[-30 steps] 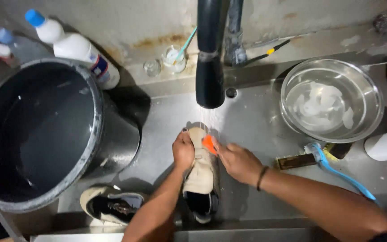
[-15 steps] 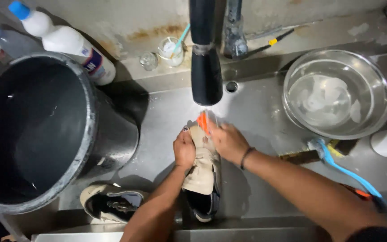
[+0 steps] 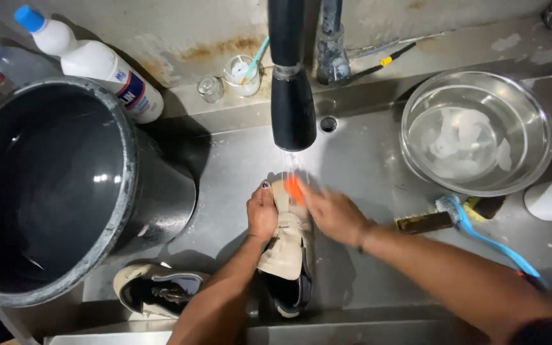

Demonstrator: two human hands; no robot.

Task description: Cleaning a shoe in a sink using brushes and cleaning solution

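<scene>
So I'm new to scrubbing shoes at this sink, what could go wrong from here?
Water from the black faucet lands right where the right hand scrubs the shoe, so spray may wet the other shoe lying at the sink's front edge. The left hand grips wet fabric and could slip. An elbow might knock the steel bowl.

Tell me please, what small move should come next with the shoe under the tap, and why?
Probably a short brush stroke down from the toe toward the laces. The left hand grips the shoe by its side, toe under the running tap. The right hand holds an orange brush at the toe, blurred. Only the toe sits in the water, so the rest likely needs scrubbing.
</scene>
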